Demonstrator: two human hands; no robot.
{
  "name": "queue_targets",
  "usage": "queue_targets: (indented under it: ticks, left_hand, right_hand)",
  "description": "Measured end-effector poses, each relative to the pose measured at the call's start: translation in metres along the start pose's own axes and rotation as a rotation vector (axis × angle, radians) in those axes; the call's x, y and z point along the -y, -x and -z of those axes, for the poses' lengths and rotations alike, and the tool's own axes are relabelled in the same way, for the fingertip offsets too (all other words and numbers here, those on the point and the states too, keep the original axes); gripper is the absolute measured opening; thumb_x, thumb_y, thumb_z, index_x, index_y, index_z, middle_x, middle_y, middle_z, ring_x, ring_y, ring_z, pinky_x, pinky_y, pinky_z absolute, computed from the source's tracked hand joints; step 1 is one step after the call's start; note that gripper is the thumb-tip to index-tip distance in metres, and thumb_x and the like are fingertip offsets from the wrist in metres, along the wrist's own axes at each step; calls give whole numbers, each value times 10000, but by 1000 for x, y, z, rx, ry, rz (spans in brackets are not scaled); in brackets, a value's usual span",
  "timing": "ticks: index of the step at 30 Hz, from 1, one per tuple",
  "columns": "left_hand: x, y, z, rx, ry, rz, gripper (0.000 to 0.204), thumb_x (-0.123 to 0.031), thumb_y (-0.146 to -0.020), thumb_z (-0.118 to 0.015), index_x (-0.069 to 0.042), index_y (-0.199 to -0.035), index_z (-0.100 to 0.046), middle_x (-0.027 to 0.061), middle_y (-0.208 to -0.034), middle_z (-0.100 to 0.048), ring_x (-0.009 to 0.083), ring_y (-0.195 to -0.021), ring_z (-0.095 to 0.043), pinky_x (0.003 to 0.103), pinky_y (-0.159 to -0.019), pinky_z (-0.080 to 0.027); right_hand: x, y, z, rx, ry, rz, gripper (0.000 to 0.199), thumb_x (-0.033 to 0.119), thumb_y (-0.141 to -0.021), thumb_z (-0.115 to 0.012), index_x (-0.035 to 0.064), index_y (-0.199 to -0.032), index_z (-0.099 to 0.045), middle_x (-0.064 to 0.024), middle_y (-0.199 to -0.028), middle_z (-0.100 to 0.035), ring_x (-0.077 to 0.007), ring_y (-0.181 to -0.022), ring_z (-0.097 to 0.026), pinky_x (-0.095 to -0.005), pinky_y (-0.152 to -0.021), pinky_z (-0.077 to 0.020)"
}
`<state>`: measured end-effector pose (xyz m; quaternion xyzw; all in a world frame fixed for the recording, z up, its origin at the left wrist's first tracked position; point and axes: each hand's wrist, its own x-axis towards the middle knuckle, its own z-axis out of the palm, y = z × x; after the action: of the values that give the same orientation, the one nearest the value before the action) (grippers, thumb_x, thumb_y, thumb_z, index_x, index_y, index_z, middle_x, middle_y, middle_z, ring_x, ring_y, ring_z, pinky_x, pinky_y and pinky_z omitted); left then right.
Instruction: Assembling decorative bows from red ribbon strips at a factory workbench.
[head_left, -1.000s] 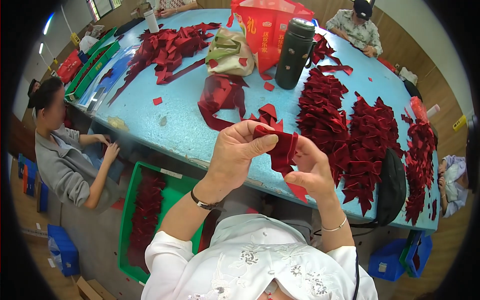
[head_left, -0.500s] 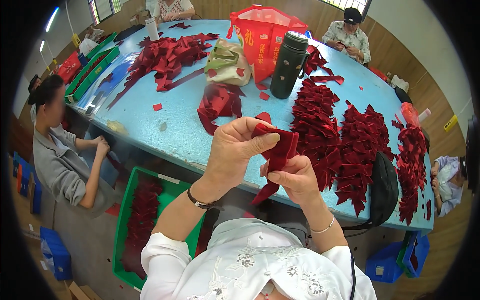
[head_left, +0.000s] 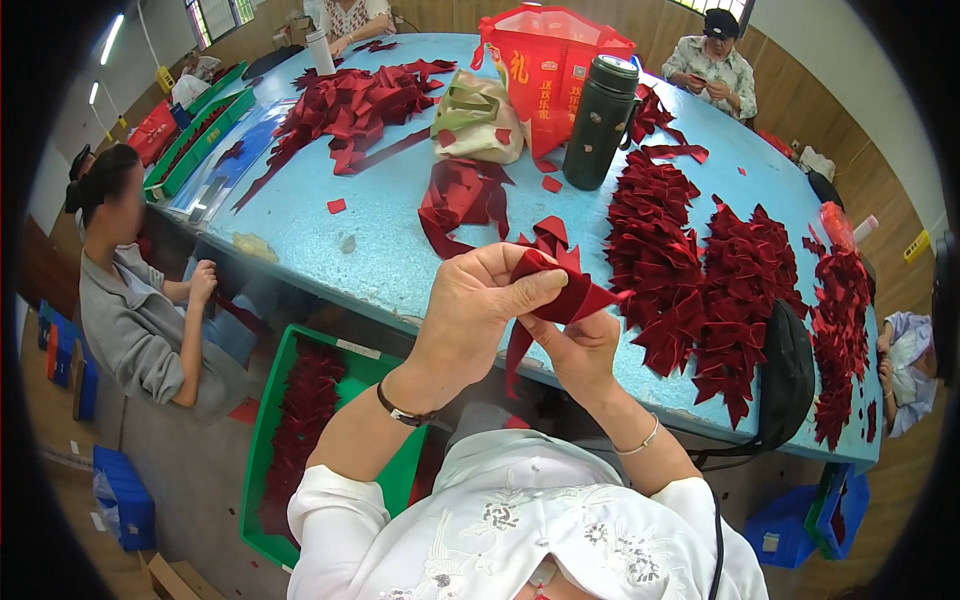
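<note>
Both my hands meet over the near edge of the blue table (head_left: 385,255), holding one dark red velvet ribbon (head_left: 572,297). My left hand (head_left: 470,310) pinches its folded upper part between thumb and fingers. Below and to the right, my right hand (head_left: 585,350) grips the lower part, its fingertips partly hidden behind the cloth. One ribbon tail hangs down between the hands, and a pointed end sticks out to the right. Just beyond lies a loose pile of red ribbon pieces (head_left: 465,195). Rows of folded red bows (head_left: 655,260) cover the table to the right.
A dark green bottle (head_left: 600,125), a red bag (head_left: 545,75) and a cream pouch (head_left: 480,120) stand ahead. A black bag (head_left: 785,375) hangs at the right edge. A green crate (head_left: 265,440) with red pieces sits lower left. Co-workers sit around the table.
The ribbon between my hands has turned and folded into a pointed shape, its end now out to the right. My right hand has moved up closer to the left. The view has shifted slightly.
</note>
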<state>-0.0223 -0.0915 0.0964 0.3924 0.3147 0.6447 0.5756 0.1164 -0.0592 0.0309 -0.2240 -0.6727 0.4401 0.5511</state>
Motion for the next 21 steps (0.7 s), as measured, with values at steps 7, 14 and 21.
queue_targets:
  ticks: [7, 14, 21]
  left_hand:
    - [-23, 6, 6, 118, -189, 144, 142, -44, -822, -700, 23, -930, -638, 26, -829, -650, 68, -758, -583, 194, -696, -458]
    - [-34, 17, 16, 332, -594, 69, 135, -36, -789, -689, 19, -904, -645, 26, -821, -654, 63, -754, -577, 218, -674, -458]
    - [-25, 28, 24, 386, -528, 275, 125, -34, -793, -674, 25, -899, -644, 26, -825, -664, 64, -754, -580, 213, -672, -458]
  right_hand:
    - [-9, -29, 7, 41, 365, 601, 338, 17, -702, -731, 3, -1014, -602, -107, -945, -647, -260, -813, -626, -367, -764, -494]
    - [-2, -14, 16, 318, 219, 362, 312, 60, -688, -728, 9, -960, -583, -128, -897, -657, -316, -821, -648, -369, -774, -509]
    - [-2, 8, 25, 411, 103, 116, 238, 31, -672, -700, 9, -882, -591, -107, -843, -647, -258, -750, -627, -319, -662, -488]
